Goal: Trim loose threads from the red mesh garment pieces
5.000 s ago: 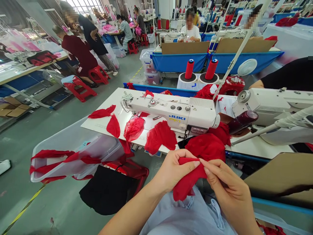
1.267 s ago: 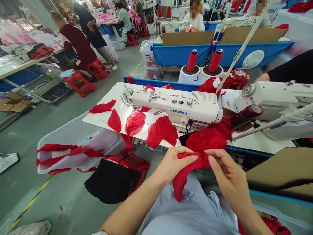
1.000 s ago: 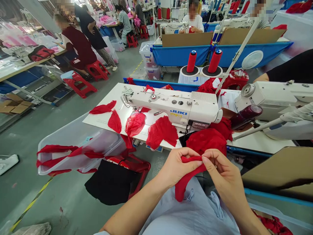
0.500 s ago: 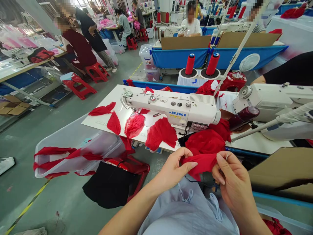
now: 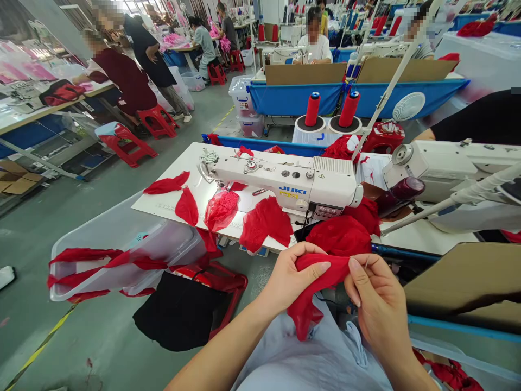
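A piece of red fabric (image 5: 325, 271) is stretched between my two hands above my lap, its loose end hanging below my left hand. My left hand (image 5: 299, 274) pinches one side with the thumb on top. The other edge is gripped by my right hand (image 5: 376, 290) between thumb and fingers; a thin pale sliver shows by the fingertips, too small to name. Just beyond stands a white sewing machine (image 5: 280, 176) on a white table (image 5: 163, 203). Red lace pieces (image 5: 222, 209) lie along the table's near edge, and a red fabric heap (image 5: 340, 233) sits close past my hands.
A clear plastic bin (image 5: 101, 236) draped with red strips stands left, beside a red stool (image 5: 232, 288) bearing black cloth (image 5: 179, 315). Cardboard (image 5: 464, 288) is at right. Red thread cones (image 5: 312, 111) rise behind the machine. Several people work further off.
The red fabric now hangs lower beneath my left hand, with more of it showing. My right hand has shifted slightly left. The whole view has moved a little.
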